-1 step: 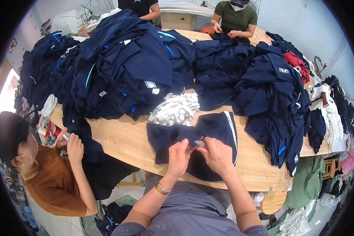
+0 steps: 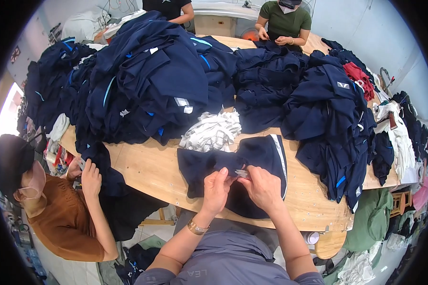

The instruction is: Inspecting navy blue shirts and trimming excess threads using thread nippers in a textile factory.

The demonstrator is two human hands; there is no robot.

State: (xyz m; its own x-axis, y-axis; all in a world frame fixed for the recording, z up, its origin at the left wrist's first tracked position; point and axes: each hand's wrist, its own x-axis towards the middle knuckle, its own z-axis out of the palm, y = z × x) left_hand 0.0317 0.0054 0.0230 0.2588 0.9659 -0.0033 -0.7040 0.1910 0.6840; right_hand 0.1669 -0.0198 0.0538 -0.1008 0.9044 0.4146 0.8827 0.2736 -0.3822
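A navy garment (image 2: pixel 254 152) with a white side stripe lies spread at the table's near edge, partly hanging over it. My left hand (image 2: pixel 216 190) pinches a fold of this cloth between thumb and fingers. Close beside it on the right, my right hand (image 2: pixel 261 189) is closed around small metal thread snips (image 2: pixel 241 173), their blades pointing left toward my left fingertips. The handle is hidden in the palm. Whether a thread lies between the blades is too small to tell. A heap of white cloth pieces (image 2: pixel 211 130) sits just beyond the garment.
Large piles of navy garments (image 2: pixel 142 80) cover the far left of the wooden table (image 2: pixel 142 166), with another navy pile (image 2: pixel 325 104) at right. A co-worker in brown (image 2: pixel 66 218) handles dark cloth at left. Two more people are across the table. A wooden stool (image 2: pixel 330 244) stands at lower right.
The left co-worker's hand and the small tool in it have shifted very slightly. My own hands and the garment look almost the same.
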